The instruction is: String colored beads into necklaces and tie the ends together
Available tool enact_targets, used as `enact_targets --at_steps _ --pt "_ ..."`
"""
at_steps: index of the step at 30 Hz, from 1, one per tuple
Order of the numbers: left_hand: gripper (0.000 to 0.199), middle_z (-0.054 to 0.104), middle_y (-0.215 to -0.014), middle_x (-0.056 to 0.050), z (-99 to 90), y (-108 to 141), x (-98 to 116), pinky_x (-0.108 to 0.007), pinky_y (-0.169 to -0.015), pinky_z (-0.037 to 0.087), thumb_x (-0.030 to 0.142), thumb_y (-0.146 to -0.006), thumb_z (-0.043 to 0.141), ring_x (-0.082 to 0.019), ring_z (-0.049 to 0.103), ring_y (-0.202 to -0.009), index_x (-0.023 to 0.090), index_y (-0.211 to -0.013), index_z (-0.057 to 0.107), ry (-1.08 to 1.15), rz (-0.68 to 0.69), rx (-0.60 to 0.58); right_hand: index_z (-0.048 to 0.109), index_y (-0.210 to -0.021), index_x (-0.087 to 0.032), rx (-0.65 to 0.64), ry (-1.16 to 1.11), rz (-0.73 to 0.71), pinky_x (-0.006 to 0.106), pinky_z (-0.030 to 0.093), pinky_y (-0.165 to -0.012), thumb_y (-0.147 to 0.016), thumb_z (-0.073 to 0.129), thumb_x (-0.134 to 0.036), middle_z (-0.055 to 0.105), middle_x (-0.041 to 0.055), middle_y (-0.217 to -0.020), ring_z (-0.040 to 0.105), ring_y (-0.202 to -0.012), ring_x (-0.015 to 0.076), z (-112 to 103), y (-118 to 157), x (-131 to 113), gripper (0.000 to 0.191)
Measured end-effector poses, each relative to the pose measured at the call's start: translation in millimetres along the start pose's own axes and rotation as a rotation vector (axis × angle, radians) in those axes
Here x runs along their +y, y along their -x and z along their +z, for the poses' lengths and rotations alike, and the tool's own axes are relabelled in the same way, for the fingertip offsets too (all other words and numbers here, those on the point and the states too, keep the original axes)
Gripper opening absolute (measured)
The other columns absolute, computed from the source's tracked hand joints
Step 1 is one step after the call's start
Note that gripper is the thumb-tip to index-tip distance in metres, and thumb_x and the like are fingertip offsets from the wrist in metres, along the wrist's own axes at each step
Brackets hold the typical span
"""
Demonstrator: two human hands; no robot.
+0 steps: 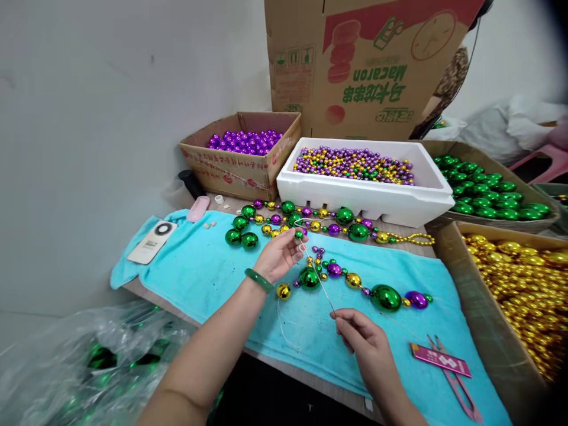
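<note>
A small green bead sits in the fingertips of my left hand, closed around it above the towel. My right hand pinches the lower end of a long thin needle, which slants up to the bead. White thread loops near the needle's upper end. Below my hands lies a strand with a large green bead, a purple bead and a gold bead. A loose-looking gold bead has thread trailing from it.
Finished-looking bead strands lie along the back of the blue towel. A white foam box holds small mixed beads; cartons hold purple, green and gold ones. Pink snips lie right, a phone left.
</note>
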State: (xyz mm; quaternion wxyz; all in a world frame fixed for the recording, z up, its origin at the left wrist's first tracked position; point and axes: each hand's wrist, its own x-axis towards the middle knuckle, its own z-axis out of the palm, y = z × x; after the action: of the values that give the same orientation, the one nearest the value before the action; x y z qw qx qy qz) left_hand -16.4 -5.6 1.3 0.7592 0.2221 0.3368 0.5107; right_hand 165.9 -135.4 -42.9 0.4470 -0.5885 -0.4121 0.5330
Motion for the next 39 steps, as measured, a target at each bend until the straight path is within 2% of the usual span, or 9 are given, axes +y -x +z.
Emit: enact_targets --at_steps 5,13,25,39 --pt "0.014 0.065 -0.077 -0.006 -7.7 7 4 -0.019 -0.052 0.047 0.023 -0.088 0.050 -0.008 0.059 -0.058 0.012 -0.089 0.059 0.067 0.006 0.051 0.068 -0.073 -0.015 -0.014 0.013 0.025 0.023 0.028 -0.044 -0.063 0.066 -0.048 0.051 0.0011 -0.057 0.040 -0.051 0.0106 7 1 0 0.034" --pt "0.006 0.064 -0.077 -0.006 -10.2 15 6 -0.017 -0.053 0.046 0.017 -0.081 0.058 -0.008 0.059 -0.059 0.013 -0.085 0.055 0.049 0.085 0.074 0.069 -0.073 -0.015 -0.037 0.004 0.037 0.022 0.031 -0.047 -0.062 0.067 -0.046 0.052 0.0013 -0.058 0.042 -0.054 0.0111 13 -1 -5 0.033" --pt "0.012 0.064 -0.078 -0.004 -12.7 14 5 -0.018 -0.055 0.045 0.017 -0.078 0.063 -0.007 0.058 -0.061 0.013 -0.086 0.056 0.047 0.135 0.135 0.070 -0.077 -0.015 -0.047 -0.007 0.039 0.022 0.034 -0.048 -0.067 0.068 -0.045 0.053 0.0012 -0.060 0.044 -0.055 0.0116 10 0 1 0.032" --pt "0.015 0.062 -0.075 -0.002 -10.9 13 7 -0.017 -0.055 0.045 0.013 -0.074 0.065 -0.007 0.058 -0.060 0.014 -0.086 0.056 0.036 0.161 0.165 0.069 -0.075 -0.014 -0.049 -0.026 0.050 0.022 0.029 -0.043 -0.064 0.068 -0.048 0.051 0.0004 -0.057 0.039 -0.049 0.0093 12 -2 -2 0.035"
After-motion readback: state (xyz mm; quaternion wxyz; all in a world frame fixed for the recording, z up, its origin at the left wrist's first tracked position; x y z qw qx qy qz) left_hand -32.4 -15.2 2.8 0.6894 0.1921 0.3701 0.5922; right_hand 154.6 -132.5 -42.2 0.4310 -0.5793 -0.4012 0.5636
